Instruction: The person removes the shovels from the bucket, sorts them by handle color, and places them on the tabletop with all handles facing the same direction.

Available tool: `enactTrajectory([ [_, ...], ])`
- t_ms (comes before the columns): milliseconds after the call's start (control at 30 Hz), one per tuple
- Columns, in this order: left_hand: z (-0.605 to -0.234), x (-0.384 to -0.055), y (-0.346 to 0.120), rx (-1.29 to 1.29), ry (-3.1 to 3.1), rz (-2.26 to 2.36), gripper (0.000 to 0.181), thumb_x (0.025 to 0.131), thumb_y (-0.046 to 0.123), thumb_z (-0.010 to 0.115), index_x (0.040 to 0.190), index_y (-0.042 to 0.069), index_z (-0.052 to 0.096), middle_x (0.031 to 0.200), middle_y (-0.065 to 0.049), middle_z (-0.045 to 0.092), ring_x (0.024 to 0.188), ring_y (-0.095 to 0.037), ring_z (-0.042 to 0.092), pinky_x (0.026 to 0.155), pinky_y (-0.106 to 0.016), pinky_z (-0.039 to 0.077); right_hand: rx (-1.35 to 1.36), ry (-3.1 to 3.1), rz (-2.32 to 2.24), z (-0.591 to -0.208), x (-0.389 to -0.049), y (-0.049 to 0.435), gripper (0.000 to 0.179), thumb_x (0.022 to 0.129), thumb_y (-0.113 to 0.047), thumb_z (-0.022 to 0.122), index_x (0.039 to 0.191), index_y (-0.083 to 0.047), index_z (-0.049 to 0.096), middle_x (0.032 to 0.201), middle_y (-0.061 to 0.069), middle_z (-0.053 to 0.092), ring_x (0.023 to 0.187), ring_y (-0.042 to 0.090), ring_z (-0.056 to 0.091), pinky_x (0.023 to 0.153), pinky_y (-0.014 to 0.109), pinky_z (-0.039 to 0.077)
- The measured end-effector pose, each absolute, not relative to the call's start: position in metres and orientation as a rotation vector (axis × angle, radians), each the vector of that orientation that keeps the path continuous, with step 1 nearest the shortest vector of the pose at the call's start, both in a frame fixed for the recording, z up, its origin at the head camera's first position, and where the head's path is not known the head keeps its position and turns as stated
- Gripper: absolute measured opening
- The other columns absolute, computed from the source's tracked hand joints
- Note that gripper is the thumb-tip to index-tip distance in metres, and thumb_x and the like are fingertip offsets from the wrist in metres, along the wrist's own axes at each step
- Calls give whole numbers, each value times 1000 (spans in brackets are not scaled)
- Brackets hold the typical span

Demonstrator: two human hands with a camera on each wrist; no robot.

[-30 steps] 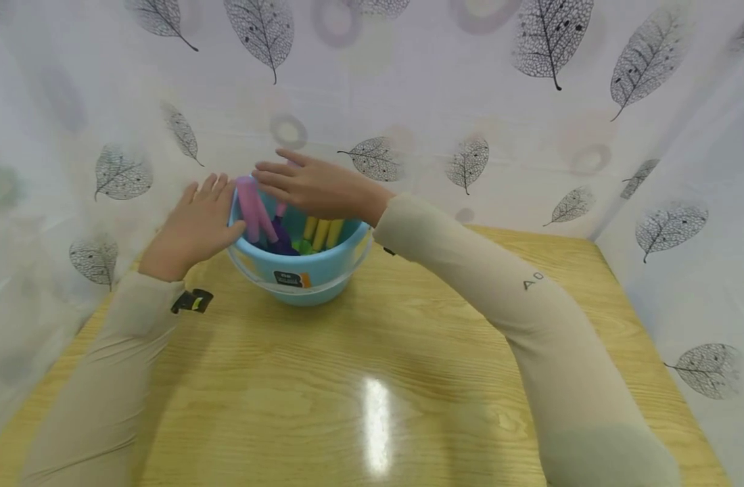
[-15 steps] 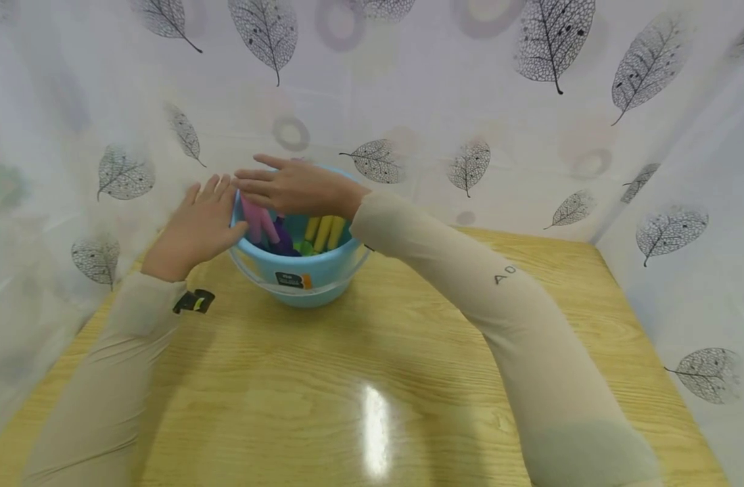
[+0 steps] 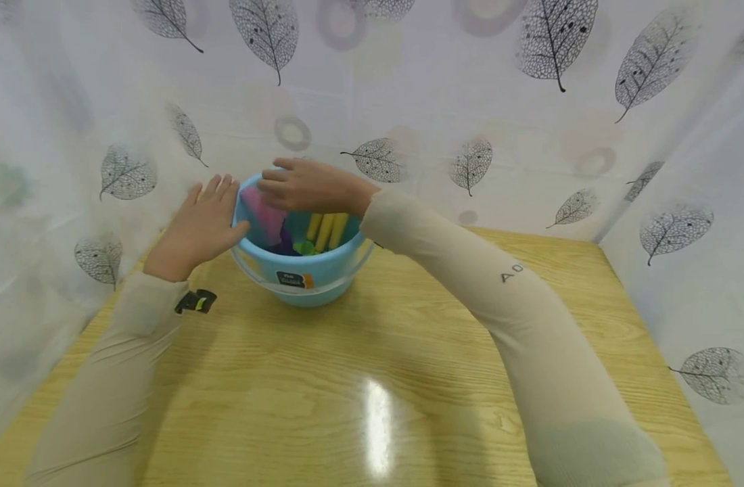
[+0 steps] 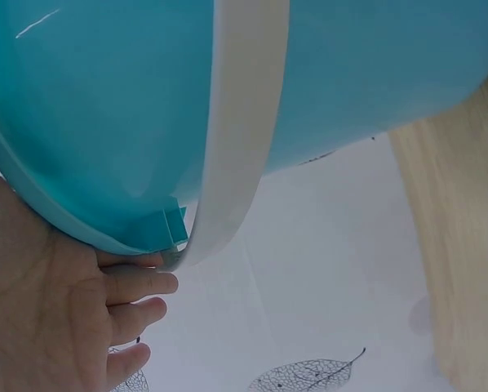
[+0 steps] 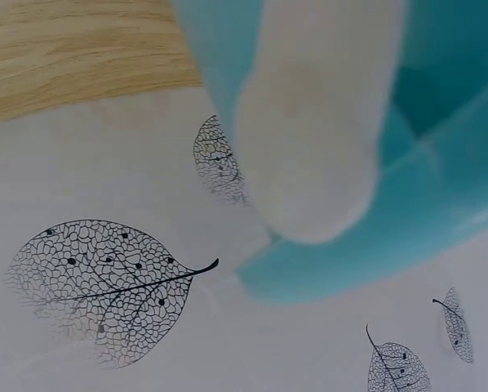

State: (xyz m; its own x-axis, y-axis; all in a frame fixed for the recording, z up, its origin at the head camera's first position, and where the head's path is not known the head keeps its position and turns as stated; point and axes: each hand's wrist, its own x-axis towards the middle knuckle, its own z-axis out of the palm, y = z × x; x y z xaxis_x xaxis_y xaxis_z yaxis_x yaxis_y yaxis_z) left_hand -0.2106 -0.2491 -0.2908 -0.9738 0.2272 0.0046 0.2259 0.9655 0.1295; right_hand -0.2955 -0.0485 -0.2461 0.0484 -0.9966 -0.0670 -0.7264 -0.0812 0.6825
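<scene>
A light blue bucket [image 3: 311,281] with a white handle [image 3: 299,292] stands near the back of the wooden table. Rather straight, the fingers of my left hand [image 3: 195,230] rest against its left rim, close to the handle's joint [image 4: 172,255] in the left wrist view. My right hand [image 3: 317,187] reaches over the bucket, fingers bent down at a pink piece [image 3: 266,215]. Whether they grip it I cannot tell; the thumb is hidden. Also inside are a dark purple piece [image 3: 289,241], several yellow sticks [image 3: 329,231] and a green piece [image 3: 305,247].
The wooden table [image 3: 299,392] stretches in front of the bucket. Behind and at the sides hangs a white sheet with leaf prints [image 3: 378,159]. In the right wrist view, the bucket's rim [image 5: 326,269] and the pale end of its handle [image 5: 309,163] are close and blurred.
My right hand moved left over the pink pieces with flat fingers, then slightly back right, and its fingers are now bent. The pink pieces have shifted. My left hand stays on the rim.
</scene>
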Motion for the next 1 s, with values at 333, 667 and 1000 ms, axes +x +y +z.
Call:
enactTrajectory([
  [333, -291, -207, -248, 345, 3115, 210, 72, 95, 31, 39, 146, -12, 11, 151, -35, 10, 142, -48, 6, 116, -61, 3, 1867, -1754, -770, -258, -305, -44, 30, 95, -1, 42, 117, -6, 61, 118, 10, 60, 107, 24, 56, 94, 37, 46],
  [667, -291, -207, -246, 331, 3101, 194, 72, 96, 32, 37, 146, -11, 8, 152, -34, 8, 142, -47, 4, 116, -60, 1, 1910, -1787, -783, -272, -304, -51, 39, 92, 2, 46, 127, -9, 55, 122, 8, 60, 110, 23, 57, 100, 37, 44],
  [1000, -292, -212, -249, 335, 3119, 188, 72, 95, 32, 37, 146, -12, 10, 151, -35, 10, 142, -48, 6, 116, -61, 3, 1943, -1766, -808, -280, -305, -56, 33, 95, -6, 44, 125, -10, 56, 117, 6, 63, 103, 22, 59, 92, 36, 45],
])
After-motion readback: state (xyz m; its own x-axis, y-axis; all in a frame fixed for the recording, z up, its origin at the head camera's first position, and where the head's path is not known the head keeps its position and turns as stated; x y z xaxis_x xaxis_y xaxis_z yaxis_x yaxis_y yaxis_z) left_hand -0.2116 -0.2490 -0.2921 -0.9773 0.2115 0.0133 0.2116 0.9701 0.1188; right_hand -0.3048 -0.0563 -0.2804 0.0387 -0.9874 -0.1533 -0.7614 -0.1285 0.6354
